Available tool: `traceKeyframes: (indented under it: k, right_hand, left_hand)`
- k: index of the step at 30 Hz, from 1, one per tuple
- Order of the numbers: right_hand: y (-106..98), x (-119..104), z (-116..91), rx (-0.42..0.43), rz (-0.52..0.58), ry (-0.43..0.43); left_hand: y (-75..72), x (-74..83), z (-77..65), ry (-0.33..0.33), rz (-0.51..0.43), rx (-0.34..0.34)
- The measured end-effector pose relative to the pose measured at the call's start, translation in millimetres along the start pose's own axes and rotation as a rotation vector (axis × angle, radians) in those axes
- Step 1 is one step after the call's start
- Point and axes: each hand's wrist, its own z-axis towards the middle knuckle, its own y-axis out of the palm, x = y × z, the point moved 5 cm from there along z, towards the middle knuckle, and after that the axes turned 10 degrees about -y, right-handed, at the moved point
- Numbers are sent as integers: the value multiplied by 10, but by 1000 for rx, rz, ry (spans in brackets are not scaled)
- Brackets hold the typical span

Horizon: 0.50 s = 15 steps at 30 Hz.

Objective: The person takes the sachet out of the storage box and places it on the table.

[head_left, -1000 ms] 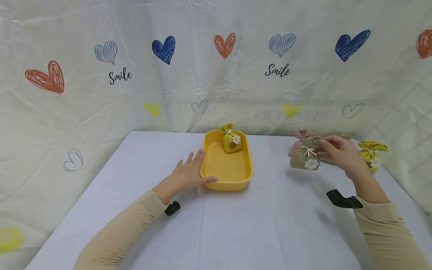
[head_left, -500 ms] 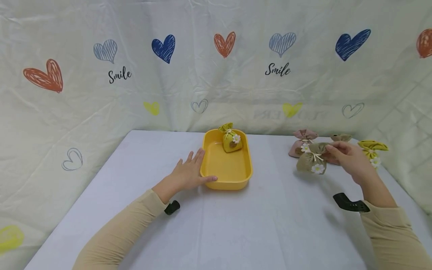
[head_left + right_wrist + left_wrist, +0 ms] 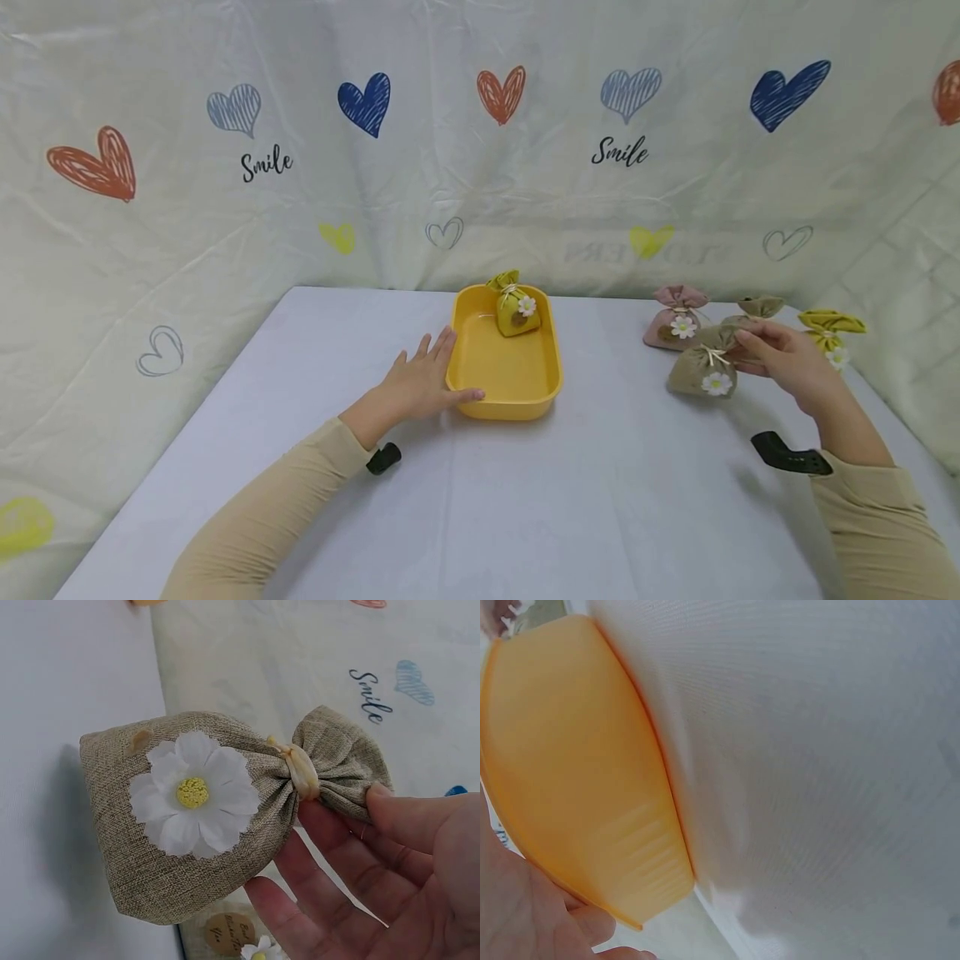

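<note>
My right hand pinches the gathered top of a beige cloth drawstring pouch. In the right wrist view, the pouch bears a white daisy and a cream tie round its neck; the thumb lies on the frill and the other fingers are behind it. A shadow falls on the table beside the pouch. My left hand rests with spread fingers along the left rim of a yellow plastic tray, thumb over its front corner. Inside the tray, at the far end, stands a yellow-green pouch.
Behind the held pouch, a pink pouch stands near the table's far edge. Another beige pouch is partly hidden by my right hand, and a yellow-green pouch is at far right. A printed curtain hangs behind the white table.
My right hand has carried the beige pouch to the right and slightly toward me, lower in view, uncovering more of the pink pouch. The left hand and tray stay put.
</note>
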Motion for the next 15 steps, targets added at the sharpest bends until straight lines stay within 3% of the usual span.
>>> traceKeyframes:
  k: [7,15]
  right_hand:
    - [50,-103,-57,-5,-94,70]
    - [25,55,-3,-31,-28,79]
  left_hand:
    - [-7,3,-7,2,-7,-2]
    - [16,-11,17,-4,-1,-1]
